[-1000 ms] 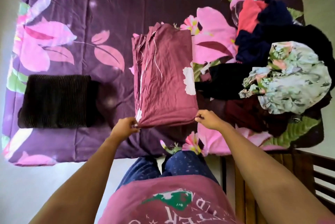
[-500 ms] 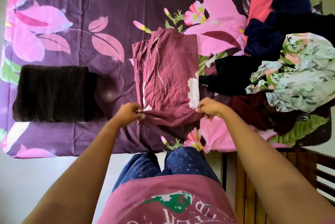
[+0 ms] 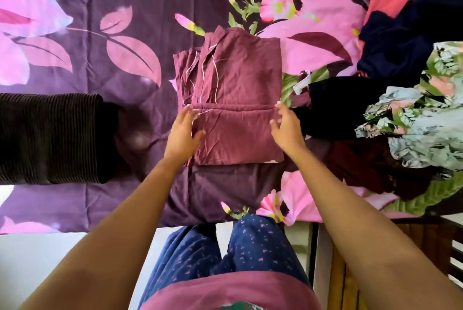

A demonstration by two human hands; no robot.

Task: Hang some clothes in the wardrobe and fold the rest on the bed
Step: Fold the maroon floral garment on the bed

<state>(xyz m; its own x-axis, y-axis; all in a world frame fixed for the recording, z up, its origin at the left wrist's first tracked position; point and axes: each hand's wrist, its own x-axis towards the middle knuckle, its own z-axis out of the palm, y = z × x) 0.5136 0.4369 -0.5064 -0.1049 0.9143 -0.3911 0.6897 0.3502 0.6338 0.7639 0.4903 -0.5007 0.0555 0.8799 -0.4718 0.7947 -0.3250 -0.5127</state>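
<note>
Ribbed dark knit is seen at the far left: a folded garment (image 3: 47, 138) lies on the bed (image 3: 125, 9), its outer end cut off by the frame. Next, the left hand (image 3: 184, 134) is laid flat on the left edge of the maroon garment (image 3: 233, 99), fingers straight, nothing gripped. The maroon garment is placed mid-bed, near the front edge, with its near part doubled over the rest. It is judged thin, light and limp, easily creased and likely to slide on itself. A hold is best taken at the two corners of the doubled flap, with the layers pinched together. Pale threads are seen along its left side; what kind of garment it is cannot be told. At its right edge the right hand (image 3: 285, 126) is held open, fingers loosely extended; whether the cloth is touched is unclear. Further right, a tangled pile of clothes (image 3: 400, 109) is heaped, its separate pieces hard to count. No wardrobe is shown.
</note>
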